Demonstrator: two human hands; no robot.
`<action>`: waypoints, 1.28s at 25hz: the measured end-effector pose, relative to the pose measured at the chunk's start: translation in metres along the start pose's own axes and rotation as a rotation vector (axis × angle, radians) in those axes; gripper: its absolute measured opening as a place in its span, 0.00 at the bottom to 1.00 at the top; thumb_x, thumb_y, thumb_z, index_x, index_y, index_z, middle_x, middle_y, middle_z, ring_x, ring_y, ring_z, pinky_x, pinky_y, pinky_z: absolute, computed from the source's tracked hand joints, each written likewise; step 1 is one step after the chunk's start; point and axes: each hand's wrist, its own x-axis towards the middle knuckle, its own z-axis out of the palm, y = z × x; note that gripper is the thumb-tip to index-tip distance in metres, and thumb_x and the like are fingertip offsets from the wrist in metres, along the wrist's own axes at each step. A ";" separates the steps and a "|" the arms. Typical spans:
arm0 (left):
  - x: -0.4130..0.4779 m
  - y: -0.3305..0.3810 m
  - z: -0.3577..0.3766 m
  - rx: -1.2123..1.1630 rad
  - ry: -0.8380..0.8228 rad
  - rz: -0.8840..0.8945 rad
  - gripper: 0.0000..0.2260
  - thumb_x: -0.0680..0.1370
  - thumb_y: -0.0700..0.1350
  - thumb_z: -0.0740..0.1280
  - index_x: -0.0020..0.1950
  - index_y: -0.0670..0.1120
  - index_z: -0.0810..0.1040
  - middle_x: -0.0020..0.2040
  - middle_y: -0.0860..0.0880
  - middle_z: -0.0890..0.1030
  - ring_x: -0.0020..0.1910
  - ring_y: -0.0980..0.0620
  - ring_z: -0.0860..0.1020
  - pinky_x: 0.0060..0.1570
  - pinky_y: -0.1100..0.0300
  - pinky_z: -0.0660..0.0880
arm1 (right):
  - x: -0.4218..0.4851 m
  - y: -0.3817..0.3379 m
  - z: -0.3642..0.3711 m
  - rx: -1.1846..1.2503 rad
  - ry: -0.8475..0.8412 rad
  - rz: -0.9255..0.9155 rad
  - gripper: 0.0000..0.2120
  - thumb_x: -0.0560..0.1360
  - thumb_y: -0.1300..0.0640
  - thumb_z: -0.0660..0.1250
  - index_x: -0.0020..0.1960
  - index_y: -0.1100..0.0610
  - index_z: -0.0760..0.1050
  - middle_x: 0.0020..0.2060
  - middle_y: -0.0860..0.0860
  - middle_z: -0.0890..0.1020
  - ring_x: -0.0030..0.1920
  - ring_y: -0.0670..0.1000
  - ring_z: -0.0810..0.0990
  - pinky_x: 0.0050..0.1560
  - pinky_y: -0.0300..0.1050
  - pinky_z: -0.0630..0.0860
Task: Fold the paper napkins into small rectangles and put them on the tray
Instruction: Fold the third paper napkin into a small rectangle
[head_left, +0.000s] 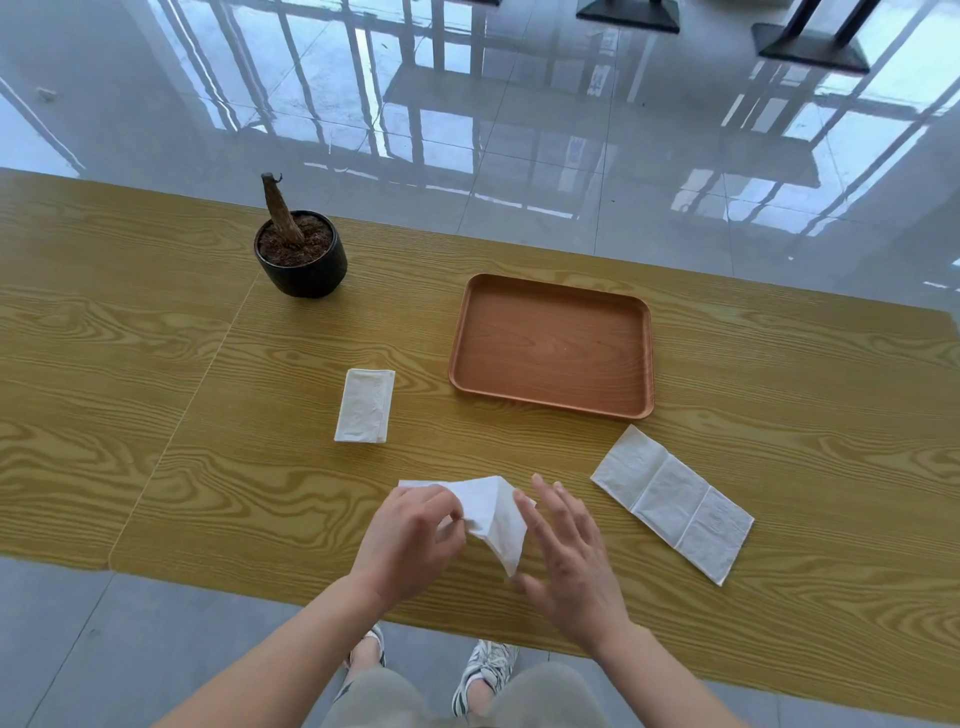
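Note:
My left hand (410, 540) pinches a white paper napkin (493, 514) near the table's front edge; the napkin is bent upward in a partial fold. My right hand (571, 556) hovers just right of it with fingers spread, touching or nearly touching the napkin's right edge. A folded napkin rectangle (364, 406) lies on the table to the upper left. A long unfolded napkin strip (672, 501) lies flat to the right. The brown wooden tray (641, 358) sits beyond them with nothing in it.
A black pot with a bare brown stump (300, 249) stands at the back left of the wooden table (208, 415). The table's front edge runs just under my forearms. Glossy tiled floor lies beyond the far edge.

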 end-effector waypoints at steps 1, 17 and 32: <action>0.002 0.004 -0.004 -0.049 -0.010 -0.060 0.02 0.72 0.45 0.68 0.41 0.48 0.79 0.39 0.55 0.83 0.40 0.49 0.80 0.43 0.52 0.76 | 0.007 -0.004 -0.003 0.059 0.095 0.012 0.41 0.68 0.49 0.79 0.77 0.46 0.65 0.77 0.51 0.65 0.77 0.56 0.60 0.74 0.55 0.61; 0.024 -0.015 -0.026 -0.716 0.028 -0.763 0.04 0.74 0.38 0.74 0.44 0.47 0.85 0.41 0.45 0.86 0.41 0.49 0.84 0.38 0.58 0.81 | 0.065 0.006 -0.053 1.015 -0.114 0.857 0.07 0.65 0.54 0.69 0.40 0.57 0.78 0.36 0.54 0.81 0.34 0.52 0.79 0.29 0.42 0.75; -0.023 -0.020 0.015 0.245 -0.068 -0.178 0.13 0.74 0.44 0.73 0.58 0.51 0.81 0.62 0.47 0.79 0.64 0.45 0.76 0.54 0.46 0.75 | 0.041 -0.002 -0.036 0.600 0.101 0.674 0.08 0.73 0.45 0.71 0.41 0.49 0.79 0.34 0.47 0.82 0.37 0.50 0.81 0.41 0.53 0.79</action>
